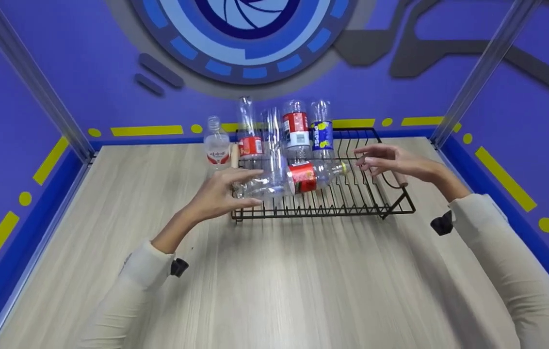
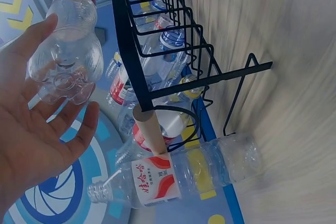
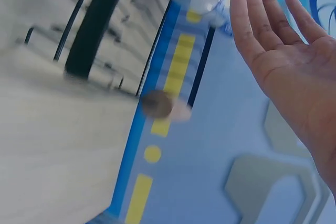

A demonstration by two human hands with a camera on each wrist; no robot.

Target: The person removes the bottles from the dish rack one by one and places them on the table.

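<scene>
A clear plastic bottle with a red label [image 1: 302, 177] lies sideways over the front of a black wire rack [image 1: 313, 213], its yellow-ringed neck pointing right. My left hand [image 1: 216, 194] holds its base end, thumb on the near side and fingers on the far side. The left wrist view shows the bottle's lobed bottom [image 2: 65, 81] between thumb and fingers. My right hand [image 1: 393, 162] hovers by the neck end with bent fingers, a small gap from it. In the right wrist view its fingers [image 3: 262, 22] are extended and nothing shows in the palm.
Several bottles stand in the rack's rear part, among them one with a blue label [image 1: 322, 134]. Left of the rack stands a bottle with a white and red label [image 1: 217, 156]. The rack has wooden handles [image 1: 400, 179] at its sides. A blue-purple wall [image 1: 109, 111] rises behind.
</scene>
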